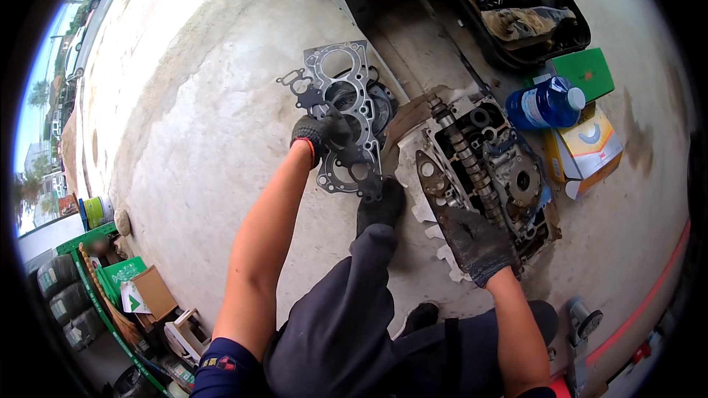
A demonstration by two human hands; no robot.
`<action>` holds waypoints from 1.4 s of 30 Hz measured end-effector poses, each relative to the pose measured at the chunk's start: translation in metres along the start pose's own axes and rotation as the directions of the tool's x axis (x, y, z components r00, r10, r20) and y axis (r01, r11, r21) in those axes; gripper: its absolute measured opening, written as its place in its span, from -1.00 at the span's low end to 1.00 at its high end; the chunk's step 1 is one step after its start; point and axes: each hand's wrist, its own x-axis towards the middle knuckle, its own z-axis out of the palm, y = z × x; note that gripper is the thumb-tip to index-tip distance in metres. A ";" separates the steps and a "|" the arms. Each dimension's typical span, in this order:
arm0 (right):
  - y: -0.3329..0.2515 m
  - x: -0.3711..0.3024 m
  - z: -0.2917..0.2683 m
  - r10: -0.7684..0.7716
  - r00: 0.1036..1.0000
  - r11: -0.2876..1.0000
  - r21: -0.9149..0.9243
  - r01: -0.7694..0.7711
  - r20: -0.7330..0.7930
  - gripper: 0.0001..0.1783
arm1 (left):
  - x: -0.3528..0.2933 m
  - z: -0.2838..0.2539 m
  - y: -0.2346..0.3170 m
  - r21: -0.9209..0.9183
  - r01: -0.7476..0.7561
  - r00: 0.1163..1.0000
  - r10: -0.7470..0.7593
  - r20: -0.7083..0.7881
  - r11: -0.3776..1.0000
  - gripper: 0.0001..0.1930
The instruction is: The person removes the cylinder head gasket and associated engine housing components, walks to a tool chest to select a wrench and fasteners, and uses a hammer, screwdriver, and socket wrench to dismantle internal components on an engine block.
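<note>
My left hand (pixel 324 131), in a dark glove, is closed at the middle of a stack of gaskets. The largest is a silver head gasket (pixel 356 66) with big round bores; a small gasket (pixel 297 82) juts out on its left side. More dark round parts partly show beneath. My gloved right hand (pixel 481 245) rests at the near left edge of an oily engine cylinder head (pixel 520 177) with an exposed camshaft (pixel 464 151). Its fingers close at the lower end of a dark, flat gasket (pixel 431 175); the fingertips are partly hidden.
Beyond the engine part lie an open black tool bag (pixel 509 44), a green box (pixel 582 74), a blue bottle (pixel 546 105) and a yellow-white box (pixel 586 144). Brown cardboard (pixel 413 119) is under the engine part. My shoe (pixel 382 206) stands between both work spots.
</note>
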 end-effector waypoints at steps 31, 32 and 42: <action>0.124 0.009 -0.092 0.662 0.728 0.674 0.565 -0.475 -0.178 -0.58 | -0.196 0.209 0.176 0.499 -0.833 0.547 0.496 0.674 0.240 -0.55; 0.125 0.012 -0.092 0.576 0.812 0.710 0.546 -0.444 -0.089 -0.59 | -0.199 0.219 0.174 0.530 -0.823 0.552 0.507 0.662 0.204 -0.52; 0.091 -0.003 -0.076 0.501 0.866 0.224 0.966 -0.130 0.000 -0.63 | -0.192 0.203 0.172 -0.098 -0.834 0.474 0.795 0.377 0.544 -0.49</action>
